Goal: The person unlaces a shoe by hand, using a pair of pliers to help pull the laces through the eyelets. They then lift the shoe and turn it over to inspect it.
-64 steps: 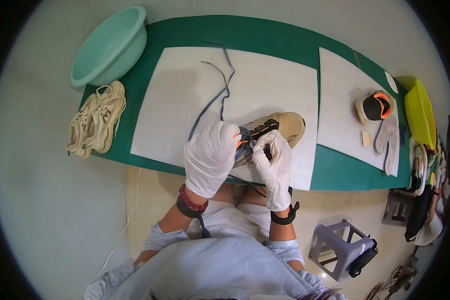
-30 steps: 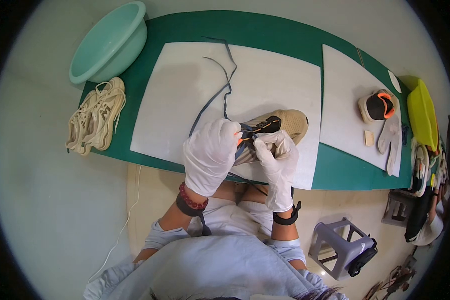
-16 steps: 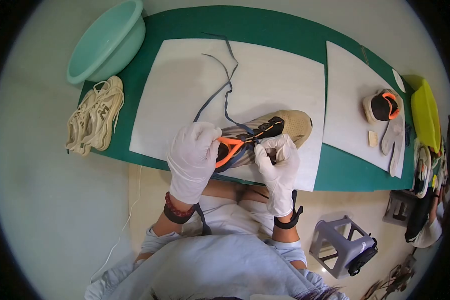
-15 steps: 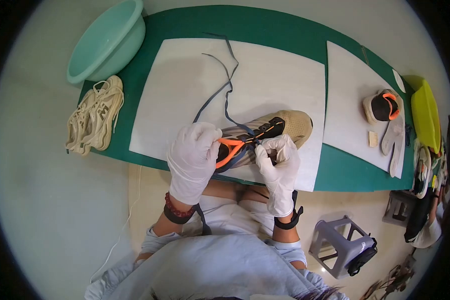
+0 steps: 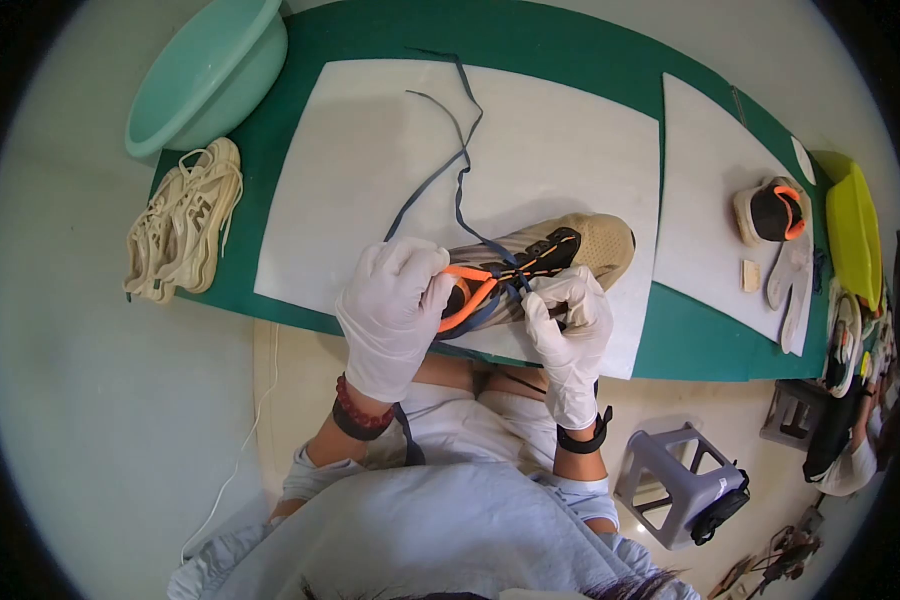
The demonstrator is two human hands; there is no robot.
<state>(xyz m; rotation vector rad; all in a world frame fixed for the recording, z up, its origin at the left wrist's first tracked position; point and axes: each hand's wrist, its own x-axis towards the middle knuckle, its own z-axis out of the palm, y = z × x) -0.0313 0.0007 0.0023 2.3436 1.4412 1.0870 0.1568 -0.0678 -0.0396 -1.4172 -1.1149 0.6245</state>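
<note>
Since the shoe (image 5: pixel 560 250) by the bench's (image 5: pixel 700 335) front edge seems light, soft, grip its collar (image 5: pixel 481 304): left hand (image 5: pixel 388 315), curled, does; right hand (image 5: pixel 574 335) pinches lace (image 5: pixel 524 283).

The left grip (image 5: pixel 395 315) hides the heel of the tan shoe (image 5: pixel 605 250), and what its curled fingers hold there. The right grip (image 5: pixel 572 340) covers part of the blue lace (image 5: pixel 459 200). Left of and beyond the shoe, the picture's top edge crops the basin (image 5: pixel 210 75); well right of it, a dark bundle (image 5: pixel 819 268) is too small to identify.
</note>
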